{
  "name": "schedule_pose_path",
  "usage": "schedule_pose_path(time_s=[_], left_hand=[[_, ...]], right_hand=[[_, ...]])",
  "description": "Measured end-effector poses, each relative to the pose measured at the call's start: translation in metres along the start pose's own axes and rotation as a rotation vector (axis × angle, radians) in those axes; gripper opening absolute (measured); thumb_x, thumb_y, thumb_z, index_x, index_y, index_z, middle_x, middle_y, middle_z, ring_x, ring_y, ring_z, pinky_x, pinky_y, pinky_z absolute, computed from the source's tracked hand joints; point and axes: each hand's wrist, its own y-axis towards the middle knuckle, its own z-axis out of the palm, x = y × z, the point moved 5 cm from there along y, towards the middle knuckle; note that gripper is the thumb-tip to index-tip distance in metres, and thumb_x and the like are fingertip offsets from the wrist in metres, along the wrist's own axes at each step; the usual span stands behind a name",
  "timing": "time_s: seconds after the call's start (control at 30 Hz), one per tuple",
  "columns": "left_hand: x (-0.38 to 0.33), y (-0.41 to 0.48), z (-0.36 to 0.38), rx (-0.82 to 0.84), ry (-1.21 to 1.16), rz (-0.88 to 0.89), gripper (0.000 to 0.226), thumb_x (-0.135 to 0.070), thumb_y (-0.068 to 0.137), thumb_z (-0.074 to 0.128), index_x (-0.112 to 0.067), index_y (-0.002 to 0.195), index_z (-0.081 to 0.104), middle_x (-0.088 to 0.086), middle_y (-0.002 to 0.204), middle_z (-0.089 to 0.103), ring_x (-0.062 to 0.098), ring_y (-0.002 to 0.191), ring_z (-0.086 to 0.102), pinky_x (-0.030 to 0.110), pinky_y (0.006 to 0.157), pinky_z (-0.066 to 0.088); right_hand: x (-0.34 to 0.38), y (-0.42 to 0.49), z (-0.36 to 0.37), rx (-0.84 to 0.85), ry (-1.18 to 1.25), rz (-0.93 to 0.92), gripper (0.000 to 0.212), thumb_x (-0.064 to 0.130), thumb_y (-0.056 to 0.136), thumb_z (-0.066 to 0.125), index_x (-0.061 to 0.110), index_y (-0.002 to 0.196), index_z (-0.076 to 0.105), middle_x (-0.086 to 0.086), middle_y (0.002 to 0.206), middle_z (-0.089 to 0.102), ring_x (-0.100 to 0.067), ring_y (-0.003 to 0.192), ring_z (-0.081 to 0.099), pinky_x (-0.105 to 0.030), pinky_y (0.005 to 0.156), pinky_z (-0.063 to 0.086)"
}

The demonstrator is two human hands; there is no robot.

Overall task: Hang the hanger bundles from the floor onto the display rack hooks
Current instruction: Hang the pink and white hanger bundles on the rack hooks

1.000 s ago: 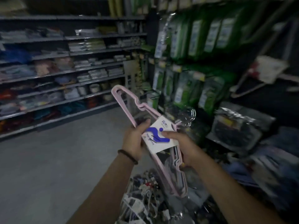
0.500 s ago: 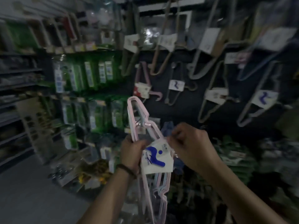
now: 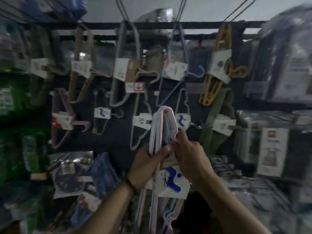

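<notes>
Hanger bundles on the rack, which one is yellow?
The yellow bundle, top row, furthest right. To its left hang a pale blue bundle, a grey bundle and a brown bundle.

You stood in a shop: labelled hanger bundles [image 3: 120,70] hung in rows from wire hooks [image 3: 181,10] on a dark display rack [image 3: 152,25], with boxed and packaged goods [image 3: 273,146] shelved on either side
</notes>
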Motion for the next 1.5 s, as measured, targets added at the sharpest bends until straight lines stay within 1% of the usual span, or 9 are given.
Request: schedule_pose_path(time_s=[0.13,0.23,0.5,0.67,0.83,1.03,1.23,1.33,1.5], left_hand=[[0.005,0.037,0.056,0.102,0.065,0.041,0.029,-0.047,0.091,0.063,-0.026,0.077,0.077,-0.006,0.073,0.075,0.014,0.071,0.072,0.022,0.068,0.055],[0.014,0.07,0.065,0.038,0.208,0.058,0.051,-0.068,0.088,0.054,-0.024,0.069,0.073,-0.007,0.062,0.069,0.008,0.062,0.066,0.017,0.061,0.047],[-0.008,0.128,0.029,-0.008,0.499,0.261,0.034,-0.037,0.105,0.058,-0.035,0.074,0.071,-0.005,0.069,0.07,0.01,0.063,0.067,0.034,0.063,0.053],[-0.029,0.149,0.018,0.134,0.59,0.506,0.028,-0.026,0.095,0.072,-0.048,0.078,0.073,-0.028,0.075,0.07,-0.006,0.07,0.067,0.009,0.062,0.045],[-0.031,0.167,0.011,0.233,0.626,0.533,0.031,-0.043,0.099,0.063,-0.074,0.097,0.063,-0.037,0.094,0.07,-0.01,0.084,0.068,0.005,0.069,0.046],[-0.01,0.195,0.022,0.344,0.565,0.562,0.032,-0.052,0.102,0.056,-0.034,0.123,0.071,-0.014,0.102,0.077,0.003,0.092,0.074,0.032,0.08,0.06],[-0.008,0.205,0.036,0.355,0.629,0.677,0.038,-0.046,0.104,0.057,-0.03,0.137,0.065,-0.029,0.123,0.067,-0.012,0.112,0.063,0.016,0.098,0.051],[-0.006,0.211,0.038,0.29,0.675,0.692,0.024,-0.03,0.102,0.063,-0.028,0.123,0.073,-0.048,0.096,0.062,-0.025,0.093,0.059,-0.002,0.081,0.041],[-0.003,0.222,0.039,0.216,0.73,0.573,0.014,-0.029,0.102,0.065,-0.035,0.099,0.077,-0.036,0.076,0.062,-0.022,0.078,0.06,-0.002,0.071,0.038]], right_hand=[[-0.074,-0.007,-0.043,-0.026,0.088,0.072,0.009,0.036,0.107,0.05,0.03,0.108,0.044,0.005,0.077,0.067,-0.014,0.06,0.064,-0.042,0.056,0.057],[-0.111,-0.001,-0.076,-0.05,0.015,0.094,0.006,0.023,0.107,0.052,0.027,0.104,0.049,0.013,0.071,0.056,-0.005,0.056,0.059,-0.023,0.048,0.048],[-0.16,0.04,-0.071,0.083,-0.173,0.227,0.013,0.018,0.108,0.055,0.031,0.108,0.052,0.011,0.078,0.058,-0.002,0.056,0.061,-0.016,0.05,0.05],[-0.144,0.084,-0.043,0.1,-0.225,0.194,0.016,0.041,0.108,0.046,0.027,0.114,0.054,-0.003,0.083,0.067,-0.021,0.066,0.07,-0.045,0.061,0.064],[-0.134,0.119,-0.031,0.038,-0.331,0.219,0.016,0.039,0.111,0.043,0.027,0.114,0.053,-0.001,0.084,0.065,-0.023,0.07,0.067,-0.045,0.064,0.061],[-0.128,0.12,-0.018,-0.103,-0.354,0.187,0.014,0.028,0.106,0.053,0.028,0.118,0.047,0.002,0.088,0.064,-0.022,0.064,0.064,-0.046,0.057,0.059],[-0.145,0.121,-0.024,-0.254,-0.332,0.207,0.016,0.027,0.108,0.052,0.021,0.123,0.05,-0.001,0.09,0.061,-0.022,0.063,0.063,-0.039,0.054,0.055],[-0.156,0.132,-0.014,-0.169,-0.369,0.182,0.029,0.022,0.104,0.059,0.024,0.13,0.046,-0.001,0.095,0.064,-0.025,0.073,0.066,-0.038,0.058,0.051],[-0.172,0.158,-0.001,-0.145,-0.314,0.136,0.027,0.021,0.106,0.052,0.024,0.13,0.042,-0.002,0.091,0.069,-0.027,0.068,0.069,-0.046,0.064,0.061]])
